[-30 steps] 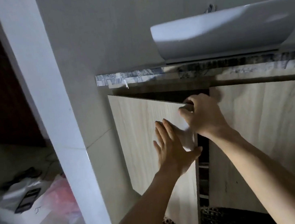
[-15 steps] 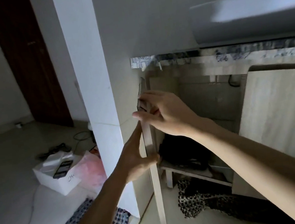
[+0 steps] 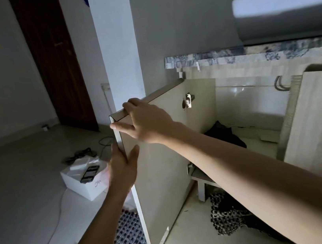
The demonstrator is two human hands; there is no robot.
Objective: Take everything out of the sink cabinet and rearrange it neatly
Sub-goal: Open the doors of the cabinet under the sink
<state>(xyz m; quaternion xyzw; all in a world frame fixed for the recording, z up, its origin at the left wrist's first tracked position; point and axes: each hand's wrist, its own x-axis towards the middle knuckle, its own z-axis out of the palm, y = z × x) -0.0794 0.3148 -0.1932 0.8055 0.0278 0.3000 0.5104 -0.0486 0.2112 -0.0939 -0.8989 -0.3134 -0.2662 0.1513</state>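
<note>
The room is dim, with a grey floor [image 3: 22, 203]. The left cabinet door [image 3: 163, 173] has now swung wide open; my right hand [image 3: 147, 121] grips its top corner, my left hand [image 3: 123, 168] lies flat, fingers straight, on its edge. Beyond my fingers a dark cloth [image 3: 226, 133] lies on the shelf, reachable now.

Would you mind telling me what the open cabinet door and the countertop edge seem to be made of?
Cabinet door: probably laminated board, matte, with a pale wood-grain face and a plain edge strip. Countertop edge: looks like polished stone, perhaps marble or granite, going by its blue-grey veined mottling.
</note>
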